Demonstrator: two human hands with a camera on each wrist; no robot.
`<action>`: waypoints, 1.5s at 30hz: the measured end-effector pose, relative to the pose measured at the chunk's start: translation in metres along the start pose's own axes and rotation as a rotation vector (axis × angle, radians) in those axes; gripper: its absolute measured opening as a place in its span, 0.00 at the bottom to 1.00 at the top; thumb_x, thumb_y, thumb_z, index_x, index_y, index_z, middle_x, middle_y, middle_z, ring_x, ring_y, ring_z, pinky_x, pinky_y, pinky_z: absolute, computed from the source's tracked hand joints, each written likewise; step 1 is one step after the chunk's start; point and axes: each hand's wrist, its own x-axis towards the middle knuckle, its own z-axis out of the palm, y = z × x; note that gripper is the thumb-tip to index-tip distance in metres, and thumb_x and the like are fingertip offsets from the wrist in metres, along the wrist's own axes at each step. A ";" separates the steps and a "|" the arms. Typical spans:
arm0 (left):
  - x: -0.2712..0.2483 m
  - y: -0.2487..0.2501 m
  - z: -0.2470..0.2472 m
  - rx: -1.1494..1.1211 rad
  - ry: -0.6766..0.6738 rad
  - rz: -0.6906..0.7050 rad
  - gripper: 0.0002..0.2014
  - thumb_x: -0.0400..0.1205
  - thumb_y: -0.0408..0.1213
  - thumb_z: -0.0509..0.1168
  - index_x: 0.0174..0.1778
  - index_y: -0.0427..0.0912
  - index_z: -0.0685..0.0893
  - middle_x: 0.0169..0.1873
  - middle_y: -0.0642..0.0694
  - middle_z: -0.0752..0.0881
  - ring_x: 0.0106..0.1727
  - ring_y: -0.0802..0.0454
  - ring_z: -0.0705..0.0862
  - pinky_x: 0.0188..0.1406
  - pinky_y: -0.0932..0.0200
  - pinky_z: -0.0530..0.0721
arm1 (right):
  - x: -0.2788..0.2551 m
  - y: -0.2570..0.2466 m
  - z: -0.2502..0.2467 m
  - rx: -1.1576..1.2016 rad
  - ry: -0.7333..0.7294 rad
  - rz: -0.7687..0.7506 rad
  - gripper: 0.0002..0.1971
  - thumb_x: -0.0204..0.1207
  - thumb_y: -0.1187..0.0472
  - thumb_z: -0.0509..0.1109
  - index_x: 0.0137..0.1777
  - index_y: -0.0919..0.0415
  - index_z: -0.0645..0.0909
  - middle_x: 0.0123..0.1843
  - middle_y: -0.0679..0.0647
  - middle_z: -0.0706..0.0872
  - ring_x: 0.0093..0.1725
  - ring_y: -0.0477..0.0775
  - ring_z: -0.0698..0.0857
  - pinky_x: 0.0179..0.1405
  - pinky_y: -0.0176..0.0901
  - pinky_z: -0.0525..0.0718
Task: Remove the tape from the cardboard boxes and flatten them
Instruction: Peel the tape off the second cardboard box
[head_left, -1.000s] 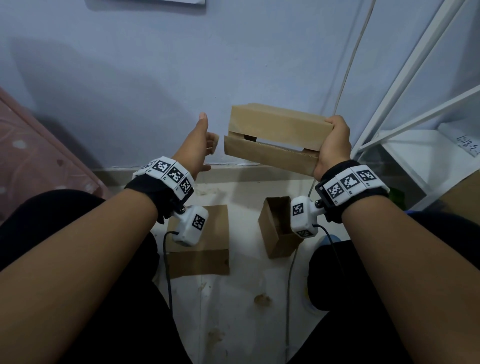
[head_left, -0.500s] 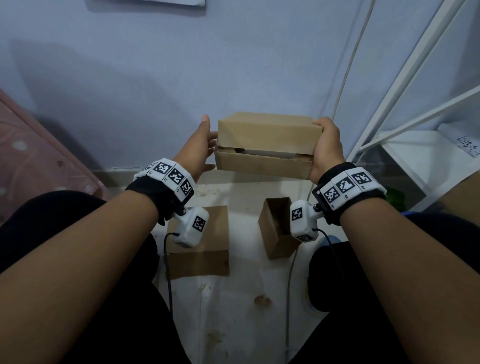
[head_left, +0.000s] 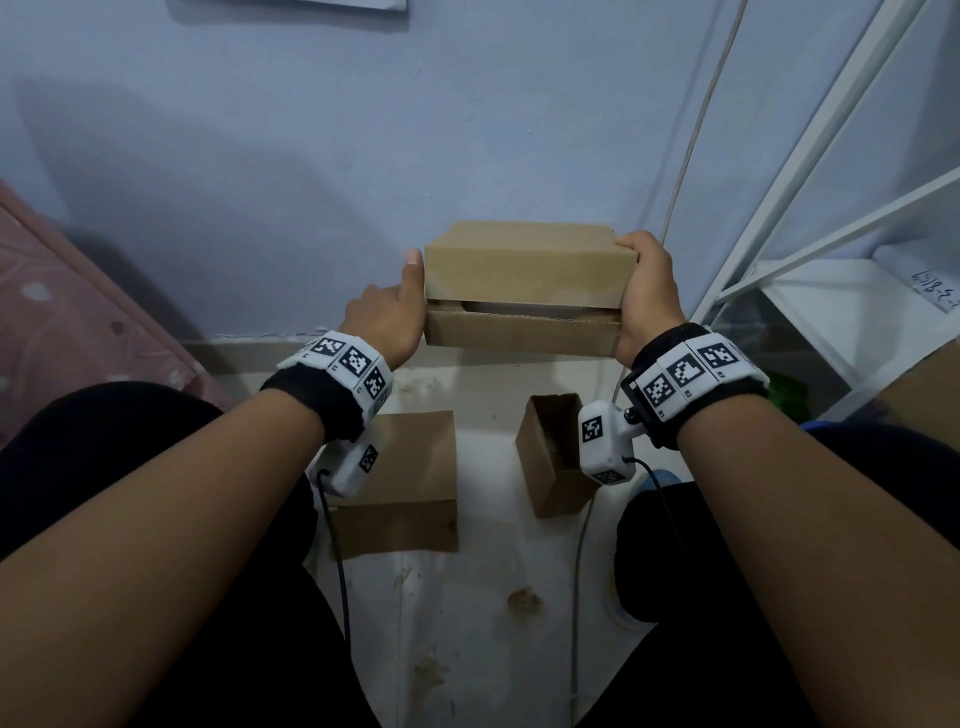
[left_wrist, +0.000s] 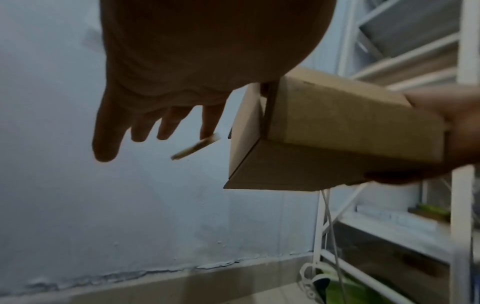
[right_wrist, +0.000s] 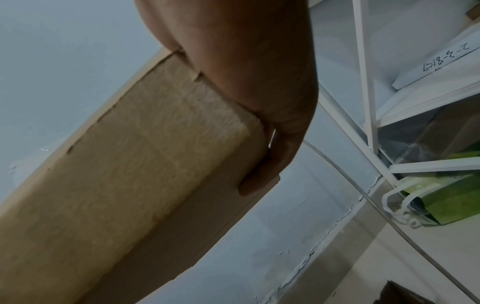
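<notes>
Head view, wall (head_left: 311, 156): blue-grey, it fills the frame behind your hands.
Floor (head_left: 467, 623): pale and stained, seen between your knees, with two cables running across it.
Rack (head_left: 810, 208): a white metal frame on your right; its shelf carries a card with handwriting and something green lower down.
Held box (head_left: 524, 270): you have it up in the air in front of the wall, above the floor and between your two hands. Its long side faces you, and a dark gap runs along that side between the upper part and the lower part.
Closed box (head_left: 410, 483): it lies on the floor below your left wrist, well apart from the held box.
Open box (head_left: 550, 457): it stands on the floor below your right wrist, mouth up, just right of the closed box.
Right hand (head_left: 647, 296): your fingers are curled round the right end of the held box; the right wrist view shows them wrapped under its edge.
Left hand (head_left: 387, 317): your thumb lies straight up along the left end of the held box. In the left wrist view your fingers (left_wrist: 166, 123) are straight and slightly spread, clear of the cardboard.
Scrap (left_wrist: 196, 149): a small pale strip, blurred, by your left index fingertip; you cannot tell from this whether it is touching.
</notes>
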 end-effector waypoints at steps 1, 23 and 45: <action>0.001 -0.001 0.001 -0.003 -0.001 0.016 0.54 0.76 0.80 0.28 0.61 0.42 0.86 0.73 0.36 0.81 0.72 0.36 0.78 0.78 0.39 0.69 | 0.000 0.000 0.000 0.001 -0.009 0.008 0.21 0.60 0.41 0.71 0.48 0.54 0.80 0.43 0.54 0.82 0.41 0.58 0.84 0.44 0.56 0.81; 0.006 0.006 -0.006 -0.250 -0.060 -0.024 0.33 0.89 0.65 0.39 0.67 0.47 0.82 0.66 0.44 0.84 0.66 0.43 0.82 0.71 0.41 0.78 | -0.003 0.000 0.000 -0.004 -0.031 0.012 0.27 0.55 0.39 0.73 0.51 0.54 0.82 0.44 0.55 0.84 0.42 0.59 0.86 0.43 0.56 0.83; 0.009 -0.003 -0.016 -0.702 -0.264 -0.134 0.39 0.67 0.63 0.74 0.74 0.50 0.80 0.63 0.41 0.90 0.51 0.41 0.92 0.45 0.42 0.89 | -0.012 0.013 0.010 -0.217 -0.258 -0.067 0.10 0.84 0.50 0.61 0.44 0.52 0.76 0.41 0.51 0.82 0.42 0.55 0.82 0.36 0.45 0.78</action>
